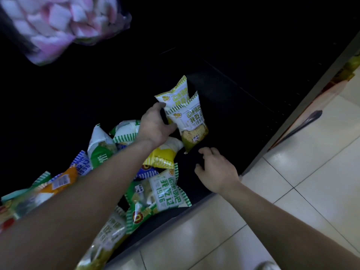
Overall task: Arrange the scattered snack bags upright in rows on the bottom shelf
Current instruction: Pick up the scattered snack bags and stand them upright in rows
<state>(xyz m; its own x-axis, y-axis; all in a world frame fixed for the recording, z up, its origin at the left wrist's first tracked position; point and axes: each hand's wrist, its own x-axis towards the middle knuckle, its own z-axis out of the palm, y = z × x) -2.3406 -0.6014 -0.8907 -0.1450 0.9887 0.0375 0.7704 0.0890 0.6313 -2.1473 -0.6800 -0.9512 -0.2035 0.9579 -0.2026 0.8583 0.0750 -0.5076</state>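
Two green-and-white snack bags stand upright on the dark bottom shelf (pixel 224 117), one (pixel 175 92) behind the other (pixel 191 121). My left hand (pixel 153 125) grips the left side of the front bag. My right hand (pixel 216 170) hovers with spread fingers over the shelf's front part, just below and to the right of that bag, holding nothing. A heap of scattered snack bags (pixel 163 190) in green, yellow, blue and orange lies flat to the left, partly hidden under my left forearm.
A bag of pink and white marshmallows (pixel 58 22) hangs at the top left. The shelf's grey upright (pixel 303 106) runs along the right. Pale floor tiles (pixel 292 191) fill the lower right. The back of the shelf is dark.
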